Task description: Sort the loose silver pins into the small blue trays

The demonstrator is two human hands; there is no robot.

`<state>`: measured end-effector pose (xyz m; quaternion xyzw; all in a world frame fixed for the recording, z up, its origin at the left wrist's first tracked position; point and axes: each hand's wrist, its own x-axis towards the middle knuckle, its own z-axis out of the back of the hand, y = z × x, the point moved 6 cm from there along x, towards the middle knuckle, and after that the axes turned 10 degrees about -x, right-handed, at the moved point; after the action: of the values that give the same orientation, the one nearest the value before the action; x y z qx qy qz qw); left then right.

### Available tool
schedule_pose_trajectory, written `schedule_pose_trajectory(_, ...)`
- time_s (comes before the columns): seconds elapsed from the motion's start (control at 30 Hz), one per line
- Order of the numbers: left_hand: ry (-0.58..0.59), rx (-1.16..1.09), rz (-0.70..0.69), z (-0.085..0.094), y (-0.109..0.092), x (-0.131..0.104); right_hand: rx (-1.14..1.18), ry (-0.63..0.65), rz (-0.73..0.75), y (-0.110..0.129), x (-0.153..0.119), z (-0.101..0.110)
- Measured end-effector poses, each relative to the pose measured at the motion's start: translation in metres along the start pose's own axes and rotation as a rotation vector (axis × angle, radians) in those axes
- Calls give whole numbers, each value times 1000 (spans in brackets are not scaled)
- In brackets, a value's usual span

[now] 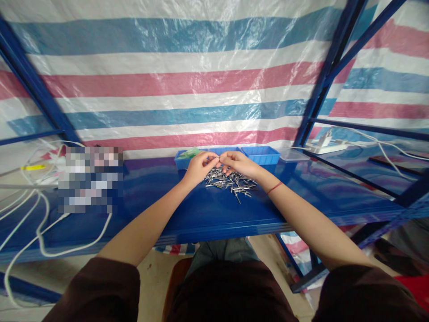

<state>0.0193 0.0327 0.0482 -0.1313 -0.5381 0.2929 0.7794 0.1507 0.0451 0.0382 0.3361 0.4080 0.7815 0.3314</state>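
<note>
Over the heap of metal pins [231, 180], the left hand [200, 164] and right hand [238, 163] pinch a tiny piece [218, 157], too blurred to identify

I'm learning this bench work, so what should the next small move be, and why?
Perhaps ease the right grip slightly back from the left grip: they come together close by the loose metal pieces, and whatever may be between them is too small to make out, so parting could show it.
</note>
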Motion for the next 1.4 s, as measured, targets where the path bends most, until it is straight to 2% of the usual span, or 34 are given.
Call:
schedule_pose_trajectory(0.3,-90,131,-148,6,-20,-3,-29,-172,45,15,-4,9)
schedule_pose_trajectory(0.43,-109,161,-159,7,-23,-3,-88,-234,62,19,-4,14)
schedule_pose_trajectory(0.63,-113,151,-151,8,-18,-2,-105,-230,126,25,-8,15)
schedule_pose_trajectory(0.8,-44,155,-152,3,-15,-2,-192,-231,143,27,-6,16)
schedule_pose_trajectory(0.87,-57,173,-119,5,-12,-1,-255,-326,153,24,0,25)
schedule_pose_trajectory(0.97,-115,189,-46,11,-3,1,-396,-586,210,16,12,47)
schedule_pose_trajectory(1.03,-130,207,-3,15,4,2,-513,-666,235,6,20,56)
schedule_pose_trajectory(1.2,-62,278,83,21,22,4,-817,-564,96,-29,31,61)
schedule_pose_trajectory(1.4,43,310,145,23,36,4,-961,-525,186,-15,19,57)
